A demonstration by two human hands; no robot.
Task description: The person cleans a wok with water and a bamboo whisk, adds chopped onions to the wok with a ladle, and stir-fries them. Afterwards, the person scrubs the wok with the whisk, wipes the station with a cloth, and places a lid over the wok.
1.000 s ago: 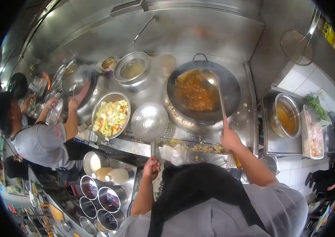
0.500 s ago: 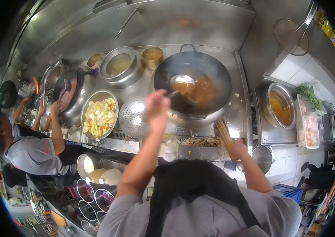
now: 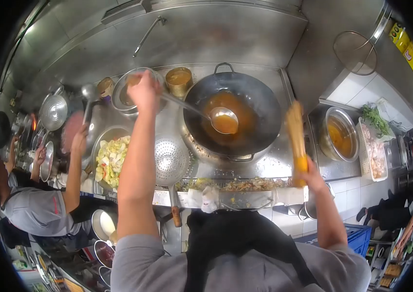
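Observation:
My left hand (image 3: 144,93) is closed around the end of a long-handled ladle (image 3: 187,105). The ladle's bowl rests in the brown liquid (image 3: 216,101) inside a large black wok (image 3: 260,92). In my right hand (image 3: 310,177) is a bamboo wok brush (image 3: 295,131), gripped by its yellow-wrapped end with the bristles pointing up. The brush is held just right of the wok, apart from it. Beneath my left forearm lies a perforated strainer (image 3: 171,158) with a wooden handle, and a bowl of chopped vegetables (image 3: 113,155) is partly hidden behind that arm.
A metal pot (image 3: 119,100) and a tin (image 3: 179,82) stand behind my left hand. Food scraps (image 3: 253,185) lie along the stove's front gutter. To the right are a bowl of orange liquid (image 3: 332,145) and a white basket (image 3: 366,168). A co-worker (image 3: 38,199) works at the left.
My left hand has moved up and left with the ladle, whose bowl now sits lower in the wok. My right hand has raised the brush from the stove's front edge.

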